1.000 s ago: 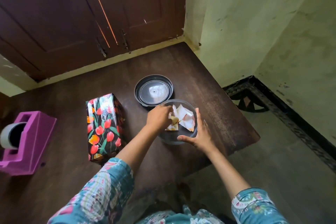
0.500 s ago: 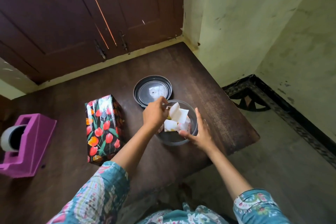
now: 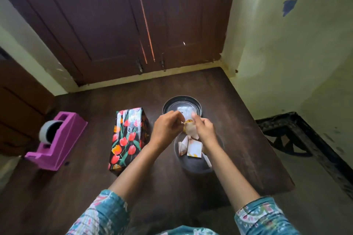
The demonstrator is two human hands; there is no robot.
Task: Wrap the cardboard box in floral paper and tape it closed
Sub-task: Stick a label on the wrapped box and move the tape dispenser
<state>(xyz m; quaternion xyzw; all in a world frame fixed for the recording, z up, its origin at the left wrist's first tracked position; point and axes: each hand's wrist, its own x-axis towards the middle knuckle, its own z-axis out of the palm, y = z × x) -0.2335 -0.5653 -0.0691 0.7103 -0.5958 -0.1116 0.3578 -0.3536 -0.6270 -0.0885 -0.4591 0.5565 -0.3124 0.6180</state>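
One paper scrap (image 3: pixel 189 129) — pinched by left hand (image 3: pixel 165 130) and right hand (image 3: pixel 204 129) above bowl (image 3: pixel 198 170) | wrapped box (image 3: pixel 127 139) (floral) beside left forearm

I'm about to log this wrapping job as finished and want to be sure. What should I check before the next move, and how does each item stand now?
1. Wrapped box covered in floral paper on the faces that show: ok.
2. Every seam taped: cannot tell; the far faces are hidden.
3. Paper piece pinched between left hand and right hand: ok.
4. Tape dispenser standing left of the box, roll loaded: ok.
5. Container open, lid lying beyond it: ok.
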